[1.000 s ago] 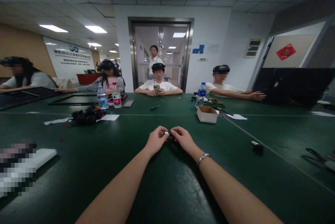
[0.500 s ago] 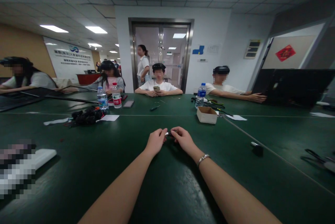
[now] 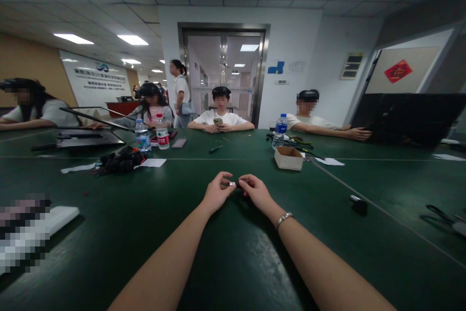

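Note:
My right hand [image 3: 257, 189] pinches a small dark piece with a shiny silver end [image 3: 232, 184] between thumb and fingers. Most of that piece is covered by the fingers, so its exact kind cannot be told. My left hand [image 3: 216, 192] is at its silver end, index finger raised and thumb apart from it below. The left thumb tip is close to the silver end; whether it touches is unclear. Both hands are just above the green table [image 3: 233, 233]. A bracelet [image 3: 284, 221] circles my right wrist.
An open box [image 3: 289, 159] stands beyond my right hand, near a water bottle [image 3: 280, 131]. A black-and-silver piece [image 3: 358, 204] lies to the right. Left are bundled black cables [image 3: 122, 159] and two bottles [image 3: 162, 132]. A screwdriver [image 3: 215, 149] lies ahead, before a seated person [image 3: 220, 119].
My left index finger has lifted away from the silver end, opening the left hand's pinch. Behind, a standing person has moved left, and a person at the left has tilted a dark framed panel.

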A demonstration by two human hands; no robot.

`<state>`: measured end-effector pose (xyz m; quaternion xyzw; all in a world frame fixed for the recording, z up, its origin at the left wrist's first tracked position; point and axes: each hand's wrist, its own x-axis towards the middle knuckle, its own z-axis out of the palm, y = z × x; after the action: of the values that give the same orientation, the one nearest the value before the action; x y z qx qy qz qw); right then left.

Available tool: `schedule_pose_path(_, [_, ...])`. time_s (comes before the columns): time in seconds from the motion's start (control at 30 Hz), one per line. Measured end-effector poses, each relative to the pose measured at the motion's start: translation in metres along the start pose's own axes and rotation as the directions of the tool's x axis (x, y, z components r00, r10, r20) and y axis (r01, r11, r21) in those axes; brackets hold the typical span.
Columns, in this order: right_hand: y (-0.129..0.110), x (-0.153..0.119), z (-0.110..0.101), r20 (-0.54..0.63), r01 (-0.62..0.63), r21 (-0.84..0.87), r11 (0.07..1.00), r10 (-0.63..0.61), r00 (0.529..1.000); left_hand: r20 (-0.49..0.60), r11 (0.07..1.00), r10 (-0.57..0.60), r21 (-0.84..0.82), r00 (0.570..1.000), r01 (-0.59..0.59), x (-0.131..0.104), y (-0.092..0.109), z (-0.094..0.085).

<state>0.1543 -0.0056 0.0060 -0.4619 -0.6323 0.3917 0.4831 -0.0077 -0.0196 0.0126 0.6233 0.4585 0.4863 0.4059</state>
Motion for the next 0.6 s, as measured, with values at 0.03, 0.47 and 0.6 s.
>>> schedule_pose_path(0.03, [-0.0003, -0.0001, -0.0001, 0.003, 0.001, -0.002, 1.000, -0.001, 1.000, 0.010, 1.000, 0.005, 0.015, 1.000, -0.005, -0.0001, 0.0001, -0.0005])
schedule_pose_path(0.47, [-0.0024, -0.0009, 0.0010, 0.001, -0.007, 0.102, 0.995, 0.007, 1.000, 0.002, 1.000, 0.008, -0.018, 1.000, -0.008, 0.0018, -0.0015, 0.0003])
schedule_pose_path(0.6, [-0.0030, -0.0015, 0.0004, 0.025, -0.003, 0.093, 0.996, 0.001, 1.000, 0.032, 0.998, 0.014, -0.063, 0.999, -0.012, 0.0010, 0.0008, -0.0030])
